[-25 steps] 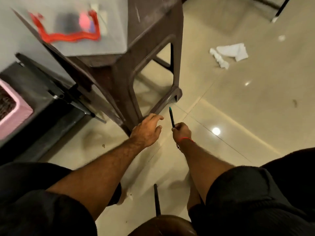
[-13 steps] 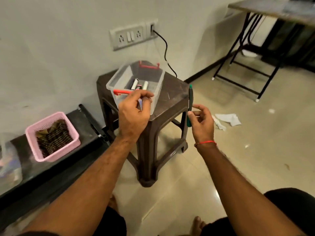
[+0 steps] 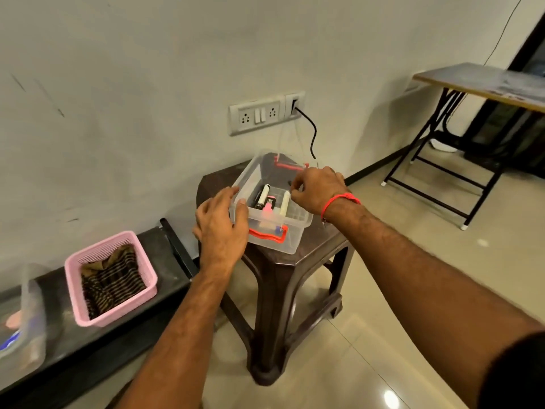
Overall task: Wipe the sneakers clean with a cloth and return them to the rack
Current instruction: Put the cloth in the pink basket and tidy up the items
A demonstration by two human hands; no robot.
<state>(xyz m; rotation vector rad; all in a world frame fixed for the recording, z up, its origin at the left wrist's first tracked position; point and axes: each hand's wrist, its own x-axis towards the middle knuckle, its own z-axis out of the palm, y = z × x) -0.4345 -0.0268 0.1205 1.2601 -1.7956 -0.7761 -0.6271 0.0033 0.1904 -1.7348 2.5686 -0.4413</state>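
Currently, the left hand steadies the clear storage box on the brown stool, fingers relaxed. The right hand, fingers curled, reaches inside; its contents cannot be told. No sneakers or cloth are visible.

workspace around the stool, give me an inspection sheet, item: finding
surface: brown plastic stool on a tiled floor, carrying a clear plastic box.
job's things: nothing seen; no sneakers, cloth or rack in view.
clutter: markers lie inside the box, which has red latches; a pink basket with striped fabric sits on a low black bench; another clear container at the left edge.
grips: left hand rests on the box's near left corner; right hand is over the box, fingers curled, contents hidden.
cables: a black cable runs down from the wall socket panel.
surroundings: folding table to the right.
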